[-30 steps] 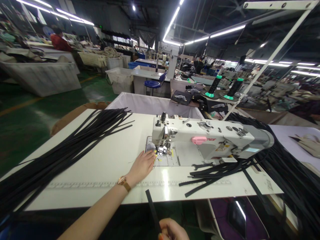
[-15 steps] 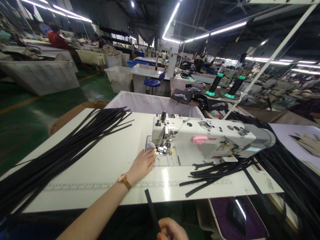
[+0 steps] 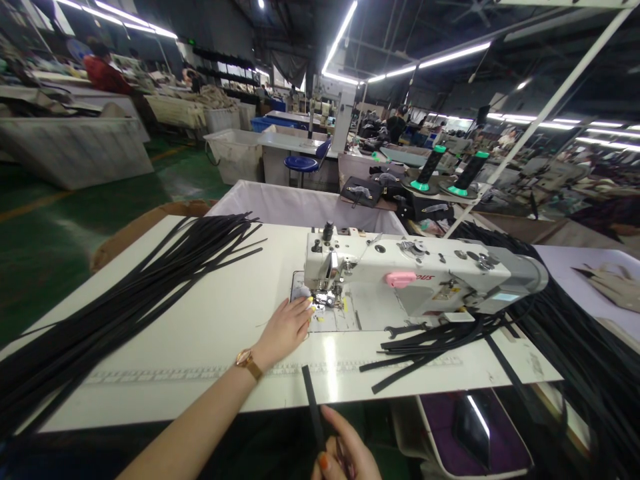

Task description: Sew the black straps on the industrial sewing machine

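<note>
My left hand (image 3: 287,325), with a watch on the wrist, lies flat on the plate of a white sewing machine (image 3: 415,273). Its fingers stretch out, and the tips are right beside the presser foot (image 3: 327,299). Low in the view, my right hand (image 3: 347,450) is closed around a narrow black strap (image 3: 313,403). The strap's free end points up over the table's front edge. Something small, dark and shiny also shows within the right hand, too hidden to name.
A bundle of long black straps (image 3: 150,287) covers the table's left side. More black straps (image 3: 425,350) lie at the right, near a wrench (image 3: 405,329). Behind the table stands a pale-lined bin (image 3: 300,200). Two dark thread cones (image 3: 429,168) stand beyond the machine.
My right hand has moved up and slightly right, bringing the strap's end over the table edge. The left hand stays in place at the presser foot.
</note>
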A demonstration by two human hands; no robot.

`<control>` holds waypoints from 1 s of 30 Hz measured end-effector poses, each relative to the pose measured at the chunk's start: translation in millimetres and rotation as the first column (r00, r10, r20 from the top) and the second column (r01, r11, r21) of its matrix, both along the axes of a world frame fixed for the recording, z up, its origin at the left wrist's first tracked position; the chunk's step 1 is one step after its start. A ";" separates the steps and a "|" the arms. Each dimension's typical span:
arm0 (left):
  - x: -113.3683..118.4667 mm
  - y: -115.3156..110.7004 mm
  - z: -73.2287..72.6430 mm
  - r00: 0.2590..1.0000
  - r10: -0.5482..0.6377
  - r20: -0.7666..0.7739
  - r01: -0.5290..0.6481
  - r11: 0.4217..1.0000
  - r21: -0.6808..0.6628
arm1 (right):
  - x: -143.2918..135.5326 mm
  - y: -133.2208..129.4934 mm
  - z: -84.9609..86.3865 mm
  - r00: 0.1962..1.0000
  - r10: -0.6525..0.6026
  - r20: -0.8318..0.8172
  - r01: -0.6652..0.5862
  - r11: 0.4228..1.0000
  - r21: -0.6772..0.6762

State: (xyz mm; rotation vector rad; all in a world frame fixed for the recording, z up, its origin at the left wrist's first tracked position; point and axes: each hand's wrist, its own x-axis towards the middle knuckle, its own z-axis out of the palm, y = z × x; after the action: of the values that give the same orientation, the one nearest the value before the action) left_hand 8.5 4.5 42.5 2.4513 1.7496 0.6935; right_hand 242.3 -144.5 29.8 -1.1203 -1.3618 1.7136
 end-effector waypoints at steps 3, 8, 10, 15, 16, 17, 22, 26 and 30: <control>0.0 -0.2 -2.5 1.000 0.000 0.009 0.000 1.000 0.009 | 3.7 8.9 3.4 0.998 0.026 0.053 -0.033 0.992 0.123; -1.9 -0.3 -5.5 0.995 0.045 0.091 -0.049 0.998 0.042 | -4.8 41.9 34.1 0.981 0.041 0.188 -0.073 0.983 0.167; -3.3 -0.6 -5.8 0.986 0.084 0.147 -0.095 0.993 0.070 | -15.3 61.6 44.3 0.980 0.009 0.198 -0.042 0.986 0.161; -5.3 -2.4 -7.2 0.981 0.053 0.185 -0.074 0.991 0.109 | -46.0 110.8 46.5 0.990 -0.014 0.137 -0.005 0.990 0.138; -5.2 -2.7 -7.7 0.984 0.043 0.173 -0.062 0.992 0.110 | -50.7 117.9 44.7 0.992 -0.018 0.126 0.002 0.992 0.126; -5.0 -2.8 -8.2 0.987 0.035 0.158 -0.053 0.993 0.109 | -54.5 123.6 42.9 0.992 -0.026 0.120 0.012 0.993 0.115; -2.4 -2.7 -7.8 0.998 -0.010 0.060 0.005 0.997 0.075 | -62.6 136.7 37.5 0.989 -0.053 0.141 0.037 0.993 0.110; -0.7 -1.9 -5.7 1.000 -0.027 0.008 0.026 0.998 0.061 | -66.7 143.9 36.2 0.990 -0.040 0.137 0.025 0.994 0.105; -0.8 0.2 -6.4 1.000 -0.016 0.006 0.015 0.999 0.047 | -74.8 154.6 35.0 0.994 -0.053 0.097 0.042 0.992 0.119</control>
State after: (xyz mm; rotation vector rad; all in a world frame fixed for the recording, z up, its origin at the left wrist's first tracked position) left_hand 7.7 4.6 36.1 2.4866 1.7297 0.7487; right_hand 167.5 10.0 64.9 -1.1761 -1.4648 1.5413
